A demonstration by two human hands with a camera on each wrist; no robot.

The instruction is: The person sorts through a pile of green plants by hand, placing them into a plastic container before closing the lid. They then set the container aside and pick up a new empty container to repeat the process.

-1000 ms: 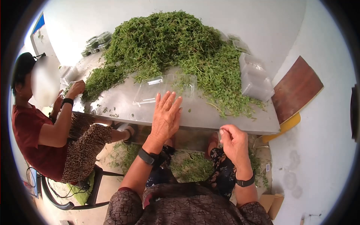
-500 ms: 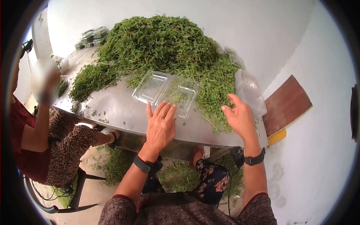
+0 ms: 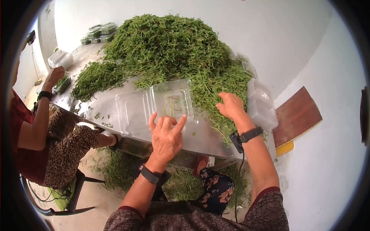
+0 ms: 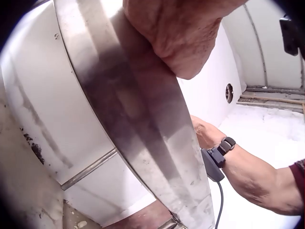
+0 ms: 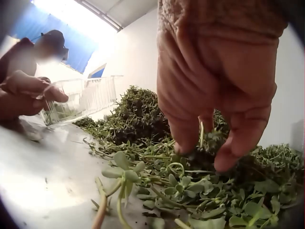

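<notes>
A clear plastic clamshell container point(image 3: 133, 111) stands open near the table's front edge, a few green stems in its right half. My left hand point(image 3: 166, 140) is at its near rim, middle fingers bent and outer ones pointing forward; the right wrist view shows this hand point(image 5: 28, 95) holding the container point(image 5: 90, 98) by its edge. My right hand point(image 3: 233, 106) reaches into the right side of a big heap of leafy green sprigs point(image 3: 165, 46). Its thumb and fingers point(image 5: 183, 138) curl down around a small clump of sprigs. In the left wrist view the left fingertips are hidden.
Stacked clear containers point(image 3: 262, 104) stand right of the heap, and filled boxes point(image 3: 101, 32) at the back left. Another person point(image 3: 32, 127) sits at the left of the metal table point(image 3: 102, 102). A brown board point(image 3: 296, 117) leans at the right wall.
My right hand has moved forward from the table's edge into the greens. The left hand's middle fingers have bent at the container, which has shifted nearer and left. The view has turned.
</notes>
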